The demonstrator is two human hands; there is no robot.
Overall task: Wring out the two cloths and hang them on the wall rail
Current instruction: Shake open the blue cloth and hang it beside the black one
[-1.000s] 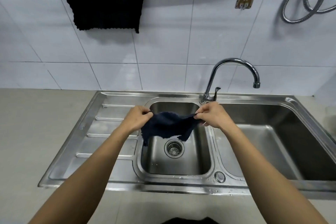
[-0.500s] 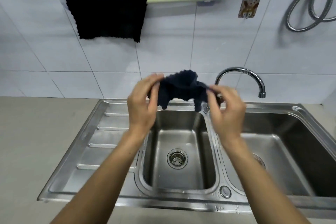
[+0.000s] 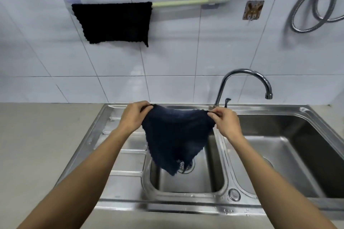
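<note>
Dark blue cloth (image 3: 176, 135): held up over the small left basin of the sink, spread between two hands, its top edge sagging a little in the middle and its lower corner hanging down in front of the drain (image 3: 186, 167).
Left hand (image 3: 133, 116): fingers and thumb curled and clamped on the cloth's top left corner.
Right hand (image 3: 224, 120): thumb and fingertips pinched tight on the top right corner, the other fingers curled in behind.
Black cloth (image 3: 113, 22): already draped over the left part of the wall rail, hanging flat against the tiles, one bottom corner dipping lower than the other.
Wall rail (image 3: 188, 3): pale green bar on the tiled wall above the sink, its right stretch bare, held by a stick-on bracket near its right end.
Sink (image 3: 208, 204): stainless steel, draining board on the left, small basin in the middle, larger basin on the right, drops of water along the front rim.
Tap (image 3: 243, 80): curved chrome spout behind the basins, arching to the right over the larger basin.
Wall hook (image 3: 253, 10): small square stick-on hook right of the rail.
Hose (image 3: 314, 5): metal flexible hose looped on the wall at the far right.
</note>
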